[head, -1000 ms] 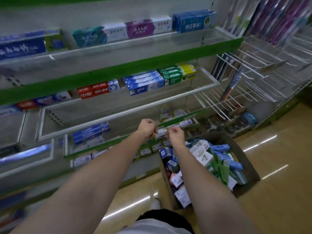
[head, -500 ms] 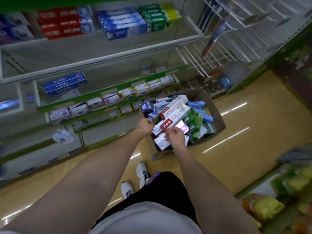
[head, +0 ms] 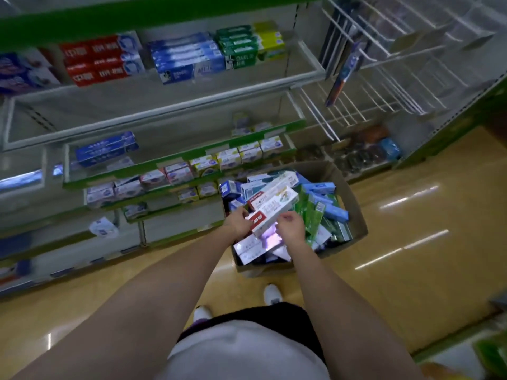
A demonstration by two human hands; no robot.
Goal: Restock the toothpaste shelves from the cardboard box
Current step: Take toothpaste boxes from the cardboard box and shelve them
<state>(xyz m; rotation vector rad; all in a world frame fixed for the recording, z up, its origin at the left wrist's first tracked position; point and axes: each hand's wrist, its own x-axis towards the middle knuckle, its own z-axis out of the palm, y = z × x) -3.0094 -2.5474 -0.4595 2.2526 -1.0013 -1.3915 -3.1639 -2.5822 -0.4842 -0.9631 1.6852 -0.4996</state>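
Nearest the camera, the person's white top and dark shorts fill the bottom edge, with two white shoes on the glossy tan floor just short of the cardboard box. Both bare forearms reach forward over the box's near end. The left hand curls its fingers round the near end of a white-and-red toothpaste carton, which lies slanted on top of the heap inside the box. The right hand pinches the same carton's lower edge from the other side, fingers bent over it.

The box stands open on the floor, piled with loose cartons: blue ones and green ones toward its far right side, pale and purple ones at its near end. Just beyond the box's left side run green-edged toothpaste shelves with rows of small cartons. Higher beyond, red cartons, blue cartons and green cartons sit together. Beyond the box's right side hang white wire racks.
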